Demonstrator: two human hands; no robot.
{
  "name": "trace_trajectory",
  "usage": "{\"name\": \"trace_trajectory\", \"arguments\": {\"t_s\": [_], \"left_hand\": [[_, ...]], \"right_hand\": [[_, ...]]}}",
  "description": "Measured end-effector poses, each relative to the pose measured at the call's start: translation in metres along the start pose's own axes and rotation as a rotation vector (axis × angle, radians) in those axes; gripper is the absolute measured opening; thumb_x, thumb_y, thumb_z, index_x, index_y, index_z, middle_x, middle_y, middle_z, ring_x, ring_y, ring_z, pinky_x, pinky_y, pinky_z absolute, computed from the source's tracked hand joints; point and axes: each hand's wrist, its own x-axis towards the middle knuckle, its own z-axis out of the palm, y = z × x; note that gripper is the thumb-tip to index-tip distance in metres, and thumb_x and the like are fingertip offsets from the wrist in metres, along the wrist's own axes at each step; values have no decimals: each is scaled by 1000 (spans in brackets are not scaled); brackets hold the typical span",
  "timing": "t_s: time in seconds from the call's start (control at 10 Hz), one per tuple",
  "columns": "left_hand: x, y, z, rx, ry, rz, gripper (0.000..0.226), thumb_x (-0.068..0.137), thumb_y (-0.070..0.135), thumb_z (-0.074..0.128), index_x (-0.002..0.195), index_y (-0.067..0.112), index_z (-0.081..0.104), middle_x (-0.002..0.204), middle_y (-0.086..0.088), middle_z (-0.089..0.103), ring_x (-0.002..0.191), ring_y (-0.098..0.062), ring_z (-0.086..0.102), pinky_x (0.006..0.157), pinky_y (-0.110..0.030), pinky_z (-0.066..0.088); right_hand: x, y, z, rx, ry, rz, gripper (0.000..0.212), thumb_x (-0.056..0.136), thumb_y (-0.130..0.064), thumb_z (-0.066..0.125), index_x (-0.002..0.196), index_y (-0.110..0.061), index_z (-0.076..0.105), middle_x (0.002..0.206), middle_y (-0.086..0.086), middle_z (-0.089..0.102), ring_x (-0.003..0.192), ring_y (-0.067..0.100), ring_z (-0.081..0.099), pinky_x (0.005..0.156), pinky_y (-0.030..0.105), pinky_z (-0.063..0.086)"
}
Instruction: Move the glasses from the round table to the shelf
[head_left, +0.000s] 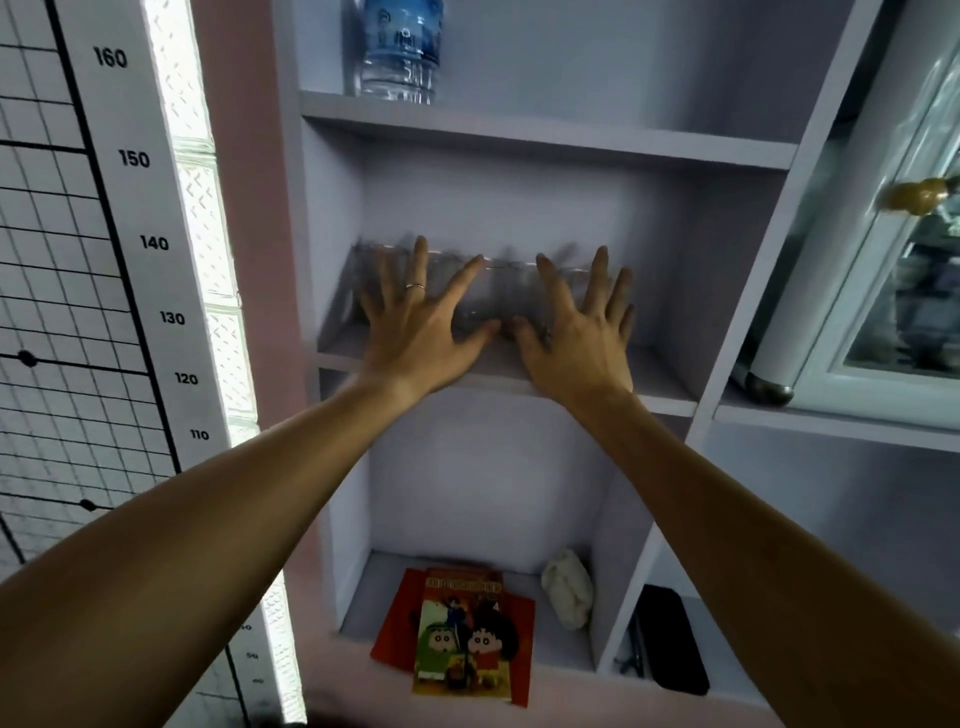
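Note:
Clear glasses (488, 299) stand in a row on the middle board of the pale shelf (660, 384), blurred and partly hidden behind my hands. My left hand (421, 327) is spread flat with straight fingers in front of the left glasses, a ring on one finger. Beside it, my right hand (582, 332) is spread the same way before the right glasses. Both thumbs nearly meet at the middle glass. Neither hand curls round a glass; whether the fingertips touch the glass is unclear.
A water bottle (400, 49) stands on the board above. On the lower board lie comic books (462, 634) and a white bundle (569, 587). A glass-door cabinet (893, 270) with a brass knob stands right; a height chart (104, 260) hangs left.

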Motion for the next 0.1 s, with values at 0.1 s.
{"name": "trace_trajectory", "arguments": {"t_s": [0.1], "left_hand": [[-13,-4,-6,33,96,63,69,87,69,42,149,42,29,157,-13,25,144,-45,20,112,-66,18]], "right_hand": [[-21,-6,1,-12,100,28,71,93,-54,45,155,-31,19,166,16,5,151,42,2,118,62,13]]}}
